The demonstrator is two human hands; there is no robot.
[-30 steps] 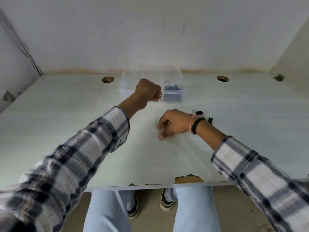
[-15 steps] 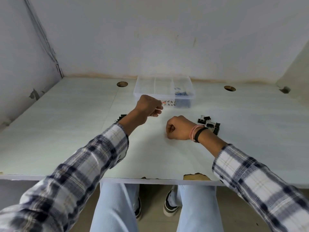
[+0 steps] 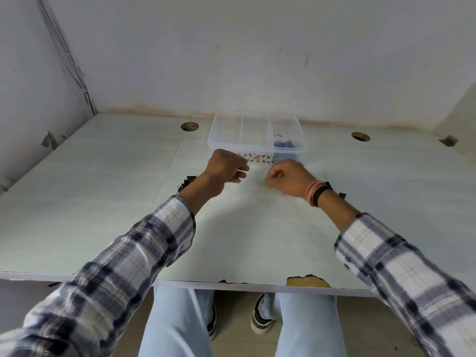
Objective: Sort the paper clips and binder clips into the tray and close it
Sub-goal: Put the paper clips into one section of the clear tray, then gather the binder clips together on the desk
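Tray (image 3: 288, 150) sitting open just beyond both fists, long axis crosswise. Right hand (image 3: 289, 177) (blurred) lying nearer paper clips (image 3: 283, 144) compartment; left hand (image 3: 226, 167) curled; contents cannot be told.

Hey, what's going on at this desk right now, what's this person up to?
A person in a plaid shirt sits at a pale table, sorting clips into a clear divided tray by the back wall. Blue paper clips already lie in its right compartment; the other two look empty. Both the left hand and right hand are closed into loose fists just in front of the tray; what they hold is too blurred to tell. Black binder clips still sit on the table, partly hidden behind the wrists.
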